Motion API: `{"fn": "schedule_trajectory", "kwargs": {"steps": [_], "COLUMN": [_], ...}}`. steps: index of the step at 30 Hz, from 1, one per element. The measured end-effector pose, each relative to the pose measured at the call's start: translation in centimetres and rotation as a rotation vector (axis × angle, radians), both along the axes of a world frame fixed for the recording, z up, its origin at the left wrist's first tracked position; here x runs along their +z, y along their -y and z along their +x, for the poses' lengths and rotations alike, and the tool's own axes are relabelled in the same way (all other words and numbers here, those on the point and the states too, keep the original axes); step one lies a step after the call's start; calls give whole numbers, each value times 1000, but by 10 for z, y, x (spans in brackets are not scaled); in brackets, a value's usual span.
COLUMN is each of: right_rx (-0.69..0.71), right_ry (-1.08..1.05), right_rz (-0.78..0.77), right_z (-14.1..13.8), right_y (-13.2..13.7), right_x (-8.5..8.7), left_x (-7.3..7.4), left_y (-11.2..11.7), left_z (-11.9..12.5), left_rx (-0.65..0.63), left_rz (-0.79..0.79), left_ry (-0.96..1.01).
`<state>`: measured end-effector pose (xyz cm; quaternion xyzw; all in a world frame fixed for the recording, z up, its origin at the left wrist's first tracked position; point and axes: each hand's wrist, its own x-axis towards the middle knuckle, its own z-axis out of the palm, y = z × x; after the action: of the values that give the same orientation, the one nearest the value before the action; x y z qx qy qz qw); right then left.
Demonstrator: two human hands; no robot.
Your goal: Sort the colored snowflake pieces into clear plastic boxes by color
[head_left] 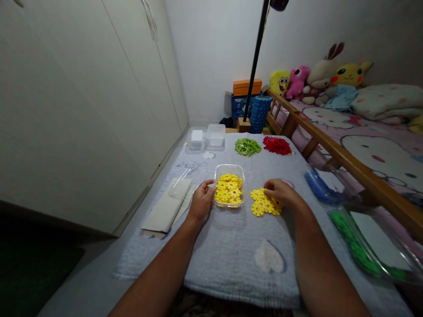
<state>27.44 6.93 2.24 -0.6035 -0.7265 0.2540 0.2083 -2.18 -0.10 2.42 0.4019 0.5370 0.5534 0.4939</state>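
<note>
A clear plastic tub [229, 168] stands on the grey blanket [231, 246], filled with yellow flower-shaped plastic pieces [228, 188]. My left hand [201, 203] grips the tub's left wall, fingers curled on its rim. To the right of the tub lies a loose heap of the same yellow pieces [261, 206]. My right hand [280, 193] rests on top of that heap with fingers bent down onto the pieces; whether it pinches one is hidden.
Green pieces [247, 146] and red pieces [276, 145] lie in piles at the blanket's far end, beside two empty clear tubs [215, 134]. A lid [181, 186] and folded cloth [167, 209] lie left. Bags of blue [320, 186] and green pieces [357, 247] lie right, by the wooden bed frame [343, 159].
</note>
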Motion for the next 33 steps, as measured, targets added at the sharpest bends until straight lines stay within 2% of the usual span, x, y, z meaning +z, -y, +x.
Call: {"fn": "schedule_trajectory", "kwargs": {"steps": [3,7,10,13,18,25,29,33], "right_rx": [27,103,103,77,56,34,22,-6], "right_ry": [0,105,137,37,-151,-264,-329,-479], "right_rz": [81,81,97,84,-22,-46,-62,-53], "right_z": [-2,-11,-17,-21,-21,-24,-25,-27], "right_y": [1,2,3,4,6,8,10,13], "right_x": [-1,-6,-8,-5,1,1,11,22], "left_x": [0,-1,-1,0,-1,-2,0,4], "left_y": [0,0,1,1,0,0,1,2], "left_z": [0,-1,-1,0,-1,-1,0,1], "left_rx": [-3,-7,-7,-4,-6,-1,-1,3], "left_rz": [2,14,16,11,5,9,6,-1], "left_ry": [-30,-52,-43,-30,-20,-1,5,19]}}
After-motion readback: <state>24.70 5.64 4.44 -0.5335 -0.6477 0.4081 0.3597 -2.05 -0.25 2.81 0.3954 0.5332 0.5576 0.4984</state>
